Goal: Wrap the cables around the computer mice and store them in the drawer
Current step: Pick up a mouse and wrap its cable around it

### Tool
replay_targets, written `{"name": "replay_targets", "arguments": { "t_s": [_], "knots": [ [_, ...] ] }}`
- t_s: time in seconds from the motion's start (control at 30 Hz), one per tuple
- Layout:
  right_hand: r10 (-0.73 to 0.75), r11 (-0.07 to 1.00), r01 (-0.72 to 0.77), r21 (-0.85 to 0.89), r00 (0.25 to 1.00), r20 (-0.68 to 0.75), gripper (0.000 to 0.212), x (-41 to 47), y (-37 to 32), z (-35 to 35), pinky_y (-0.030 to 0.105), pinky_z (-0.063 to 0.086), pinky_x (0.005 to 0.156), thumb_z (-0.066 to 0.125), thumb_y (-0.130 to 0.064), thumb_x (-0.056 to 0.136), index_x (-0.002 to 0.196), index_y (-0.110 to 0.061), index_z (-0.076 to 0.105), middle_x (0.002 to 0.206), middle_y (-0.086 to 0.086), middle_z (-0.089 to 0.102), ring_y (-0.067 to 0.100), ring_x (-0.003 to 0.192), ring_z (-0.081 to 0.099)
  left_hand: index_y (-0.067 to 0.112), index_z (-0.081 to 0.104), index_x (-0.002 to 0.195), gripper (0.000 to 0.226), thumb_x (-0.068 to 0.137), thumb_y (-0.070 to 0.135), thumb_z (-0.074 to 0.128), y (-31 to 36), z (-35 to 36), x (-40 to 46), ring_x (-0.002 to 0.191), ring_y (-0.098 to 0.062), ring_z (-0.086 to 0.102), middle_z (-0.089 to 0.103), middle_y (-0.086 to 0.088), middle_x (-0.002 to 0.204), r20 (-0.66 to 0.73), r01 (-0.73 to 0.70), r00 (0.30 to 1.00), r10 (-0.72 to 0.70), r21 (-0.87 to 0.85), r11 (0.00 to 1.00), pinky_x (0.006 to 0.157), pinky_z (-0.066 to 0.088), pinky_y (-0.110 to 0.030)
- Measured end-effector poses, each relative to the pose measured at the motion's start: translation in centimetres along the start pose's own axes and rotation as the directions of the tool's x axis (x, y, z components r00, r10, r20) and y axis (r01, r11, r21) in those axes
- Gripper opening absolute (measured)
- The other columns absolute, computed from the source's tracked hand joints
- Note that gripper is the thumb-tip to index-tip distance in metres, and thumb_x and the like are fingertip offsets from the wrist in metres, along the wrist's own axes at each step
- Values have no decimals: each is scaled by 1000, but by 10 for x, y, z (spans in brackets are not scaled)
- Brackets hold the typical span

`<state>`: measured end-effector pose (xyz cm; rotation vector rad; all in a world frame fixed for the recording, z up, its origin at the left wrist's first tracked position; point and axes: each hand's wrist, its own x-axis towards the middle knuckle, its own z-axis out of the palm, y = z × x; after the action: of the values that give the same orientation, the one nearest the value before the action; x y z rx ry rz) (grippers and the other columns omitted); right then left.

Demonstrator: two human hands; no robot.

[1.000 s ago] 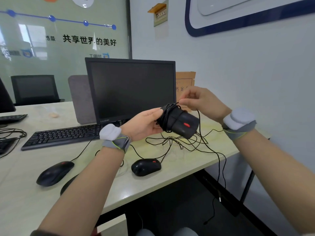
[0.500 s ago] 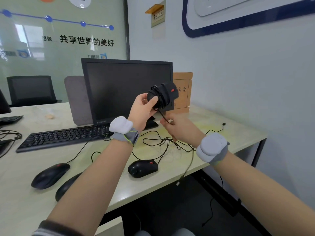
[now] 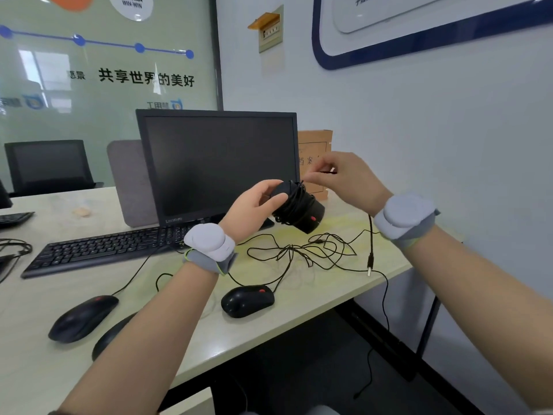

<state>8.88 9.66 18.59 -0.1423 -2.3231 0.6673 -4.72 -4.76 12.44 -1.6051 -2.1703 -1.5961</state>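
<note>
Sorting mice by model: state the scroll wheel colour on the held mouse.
Red, on the black held mouse; seen in the head view.

An office – desk [image 3: 314, 319], monitor [image 3: 218, 163], keyboard [image 3: 107, 247], swivel chair [image 3: 49, 166]

Third mouse [image 3: 115, 336]: mostly hidden under left forearm; only dark edge shows.
Brown box [image 3: 314, 145]: partly behind monitor [image 3: 218, 163] and right hand [image 3: 344, 178]; print unreadable.
Far-left keyboard [image 3: 13, 218]: cut by frame edge.
Cable pinch point: blurred.

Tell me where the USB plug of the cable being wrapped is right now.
In the head view, the USB plug dangles below the right hand, above the desk's right edge, beside the loose cables.
</note>
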Motion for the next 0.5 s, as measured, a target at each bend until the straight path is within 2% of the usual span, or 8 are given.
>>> {"name": "replay_targets", "arguments": {
  "t_s": [0.1, 0.17, 0.27, 0.33, 0.4, 0.47, 0.5],
  "knots": [
    [20, 983, -31, 182, 998, 58, 10, 0, 9, -9, 4, 37, 53, 68, -25, 83, 75, -28, 62, 63, -13, 63, -5, 54, 52, 23, 54, 126, 33, 94, 31, 48, 3, 1, -2, 111, -20, 60, 63, -4, 120, 133, 89, 990, -50, -310, 947, 100, 45, -40],
    [31, 937, -65, 343, 994, 106, 10, -2, 17, -12, 8, 35, 49, 63, -20, 87, 79, -26, 65, 62, -13, 63, -1, 49, 46, 18, 58, 119, 27, 97, 24, 43, 4, 3, -2, 103, -21, 61, 65, -5, 111, 206, 147, 978, -41, -535, 832, 97, 47, -39],
    [76, 884, -101, 456, 994, 73, 19, -9, 31, -6, 19, 37, 54, 57, -18, 90, 79, -29, 69, 69, -1, 59, 13, 59, 44, 12, 61, 96, 24, 97, 22, 39, 9, 6, -3, 80, -17, 54, 58, -3, 86, 239, 181, 971, 5, -751, 636, 83, 53, -34],
    [114, 875, -126, 467, 992, 56, 40, -14, 32, 6, 20, 38, 54, 51, -7, 90, 70, -37, 70, 62, -6, 57, 9, 58, 45, 12, 59, 99, 27, 97, 28, 38, 14, 9, -2, 84, -17, 57, 59, -5, 93, 222, 200, 975, -23, -823, 532, 86, 53, -34],
    [114, 902, -149, 405, 987, 111, 52, -21, 30, 22, 17, 34, 47, 45, -4, 92, 62, -41, 67, 48, -12, 49, 2, 44, 39, 9, 57, 107, 32, 97, 30, 36, 19, 13, 3, 93, -21, 62, 63, -9, 103, 159, 181, 984, -85, -879, 442, 86, 54, -33],
    [120, 935, -196, 294, 959, 255, 40, -28, 27, 39, 18, 32, 45, 42, -15, 97, 75, -37, 66, 51, -13, 44, 4, 42, 37, 7, 58, 104, 29, 98, 26, 38, 24, 14, 10, 93, -21, 63, 67, -9, 98, 48, 112, 983, -179, -923, 368, 78, 57, -29],
    [147, 944, -229, 235, 936, 321, 32, -31, 26, 45, 19, 33, 46, 41, -18, 98, 83, -33, 65, 54, -11, 42, 5, 43, 36, 6, 58, 102, 25, 99, 24, 40, 24, 13, 12, 93, -20, 63, 66, -9, 96, -17, 74, 975, -224, -917, 391, 77, 57, -27]
  ]
}}
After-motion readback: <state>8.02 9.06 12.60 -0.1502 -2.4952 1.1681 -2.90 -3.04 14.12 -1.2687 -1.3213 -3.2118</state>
